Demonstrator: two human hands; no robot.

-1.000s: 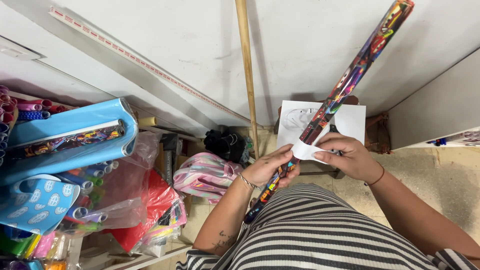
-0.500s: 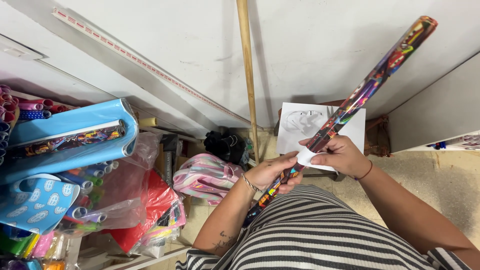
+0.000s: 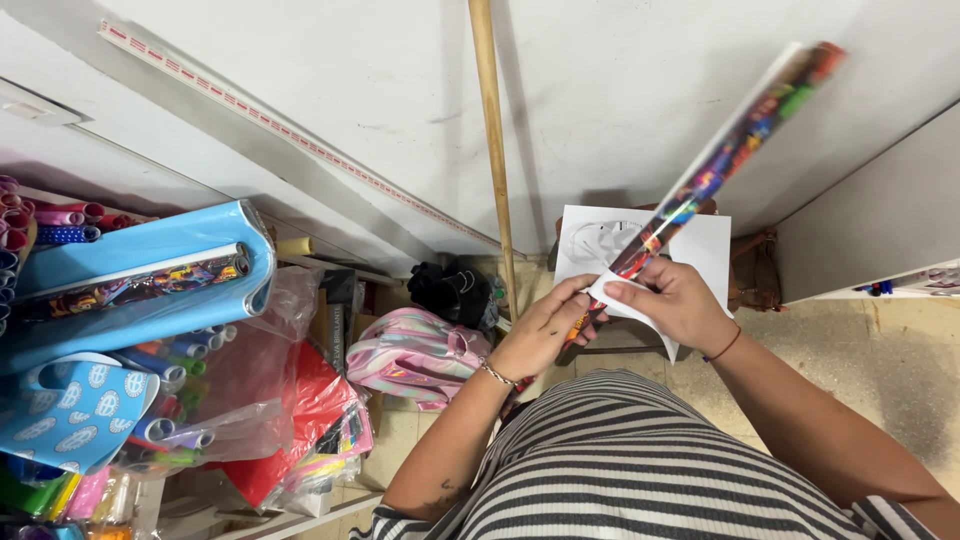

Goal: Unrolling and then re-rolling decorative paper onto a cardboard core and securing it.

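Note:
A long thin roll of colourful printed wrapping paper (image 3: pixel 735 145) slants from my lap up toward the top right, its far end blurred. My left hand (image 3: pixel 545 330) grips the roll near its lower end. My right hand (image 3: pixel 675 300) sits just above it on the roll and pinches a small white slip of paper (image 3: pixel 612 292) against the roll. Both hands hover over my striped shirt.
A white sheet with a drawing (image 3: pixel 600 235) lies on a stool behind the hands. A wooden pole (image 3: pixel 492 130) and a long ruler (image 3: pixel 290 135) lean on the white wall. At left are a blue paper roll (image 3: pixel 150 275), many wrapping rolls and a pink backpack (image 3: pixel 415 355).
The roll's far end has swung to the right and lower. My hands stay on its lower part, with the right hand still on the white slip.

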